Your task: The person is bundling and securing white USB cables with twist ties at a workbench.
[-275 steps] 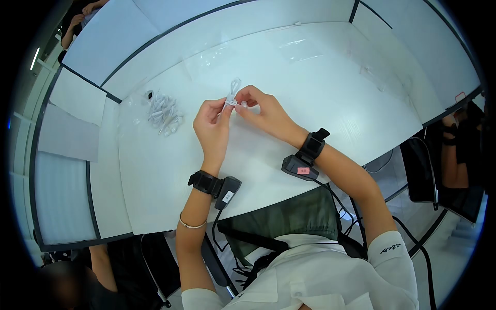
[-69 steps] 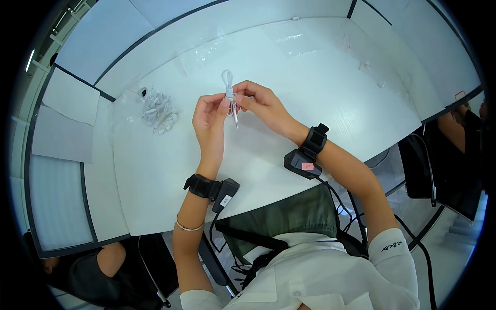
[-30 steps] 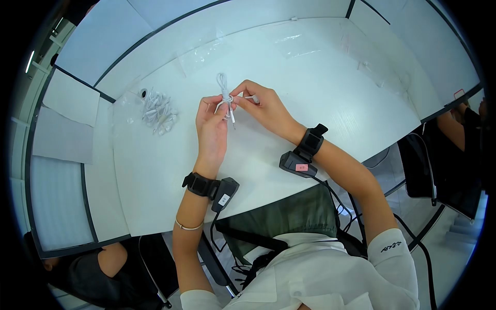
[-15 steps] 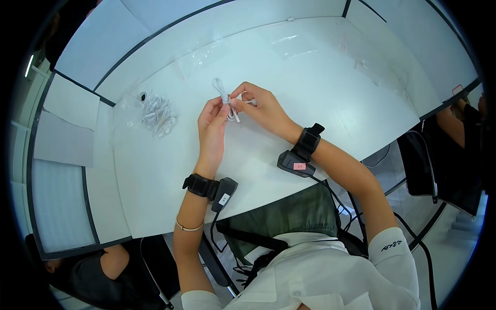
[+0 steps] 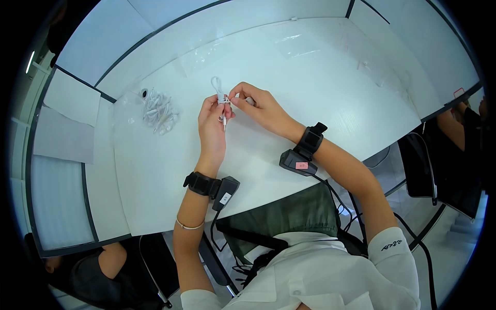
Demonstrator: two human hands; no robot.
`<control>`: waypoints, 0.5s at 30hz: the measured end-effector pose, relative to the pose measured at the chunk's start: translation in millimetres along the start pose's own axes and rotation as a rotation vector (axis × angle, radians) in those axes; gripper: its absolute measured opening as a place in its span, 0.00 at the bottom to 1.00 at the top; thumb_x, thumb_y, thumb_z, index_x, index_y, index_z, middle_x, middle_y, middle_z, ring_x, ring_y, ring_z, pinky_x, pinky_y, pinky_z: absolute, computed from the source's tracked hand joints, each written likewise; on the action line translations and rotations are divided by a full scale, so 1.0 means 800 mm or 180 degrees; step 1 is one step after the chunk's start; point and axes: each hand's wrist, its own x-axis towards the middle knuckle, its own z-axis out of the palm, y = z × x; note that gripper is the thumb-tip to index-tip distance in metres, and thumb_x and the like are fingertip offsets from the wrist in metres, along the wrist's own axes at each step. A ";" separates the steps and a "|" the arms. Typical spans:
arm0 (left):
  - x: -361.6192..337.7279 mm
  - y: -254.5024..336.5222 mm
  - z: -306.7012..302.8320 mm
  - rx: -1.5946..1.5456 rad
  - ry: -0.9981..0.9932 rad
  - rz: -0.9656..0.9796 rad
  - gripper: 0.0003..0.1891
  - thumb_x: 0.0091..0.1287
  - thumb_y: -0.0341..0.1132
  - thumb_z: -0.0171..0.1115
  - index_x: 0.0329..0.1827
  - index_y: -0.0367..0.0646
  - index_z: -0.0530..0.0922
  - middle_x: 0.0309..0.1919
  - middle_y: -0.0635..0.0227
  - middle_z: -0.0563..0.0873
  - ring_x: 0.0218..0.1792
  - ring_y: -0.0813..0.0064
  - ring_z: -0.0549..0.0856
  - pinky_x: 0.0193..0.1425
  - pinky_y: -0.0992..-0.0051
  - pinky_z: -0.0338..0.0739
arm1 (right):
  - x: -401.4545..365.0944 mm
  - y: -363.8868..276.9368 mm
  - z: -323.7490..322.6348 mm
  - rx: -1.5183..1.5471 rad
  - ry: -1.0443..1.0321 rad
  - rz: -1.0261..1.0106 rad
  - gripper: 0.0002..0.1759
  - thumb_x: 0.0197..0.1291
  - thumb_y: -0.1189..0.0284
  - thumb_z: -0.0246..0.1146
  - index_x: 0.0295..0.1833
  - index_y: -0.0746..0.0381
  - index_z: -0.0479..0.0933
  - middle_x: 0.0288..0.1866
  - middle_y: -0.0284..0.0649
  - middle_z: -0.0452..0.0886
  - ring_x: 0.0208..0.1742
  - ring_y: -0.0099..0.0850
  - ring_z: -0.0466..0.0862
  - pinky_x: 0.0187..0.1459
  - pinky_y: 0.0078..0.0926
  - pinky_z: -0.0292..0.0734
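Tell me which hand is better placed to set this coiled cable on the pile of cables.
Left, probably. The left hand holds the coiled cable and is nearer the pile of cables, which lies on its side of the table. The right hand only pinches it from the far side.

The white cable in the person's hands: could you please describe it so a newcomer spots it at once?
On the white table, find where the left hand and right hand meet. Pinched between them is a white cable bundle, a loop poking out on top. Unlike the pile of similar bundles lying to its left, it is held up.
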 end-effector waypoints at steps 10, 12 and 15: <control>-0.002 0.004 -0.001 -0.0447 0.0077 -0.0201 0.11 0.63 0.27 0.45 0.48 0.34 0.68 0.28 0.71 0.72 0.30 0.80 0.69 0.41 0.77 0.67 | -0.001 -0.002 0.001 -0.0044 0.0022 0.0004 0.09 0.65 0.67 0.54 0.45 0.61 0.71 0.24 0.30 0.65 0.23 0.17 0.62 0.27 0.17 0.60; -0.002 0.004 -0.001 -0.0423 0.0060 -0.0164 0.12 0.61 0.27 0.46 0.47 0.34 0.68 0.28 0.71 0.72 0.30 0.80 0.69 0.40 0.77 0.66 | 0.000 -0.001 0.003 -0.0041 0.0082 0.0009 0.09 0.64 0.67 0.56 0.44 0.61 0.72 0.23 0.30 0.64 0.23 0.16 0.62 0.26 0.17 0.59; -0.003 0.005 0.002 -0.0387 0.0039 -0.0109 0.12 0.59 0.27 0.47 0.46 0.34 0.68 0.28 0.71 0.72 0.31 0.79 0.68 0.41 0.77 0.65 | -0.001 -0.004 0.003 -0.0107 0.0210 0.0046 0.08 0.62 0.67 0.58 0.41 0.61 0.73 0.21 0.28 0.62 0.22 0.16 0.60 0.24 0.17 0.57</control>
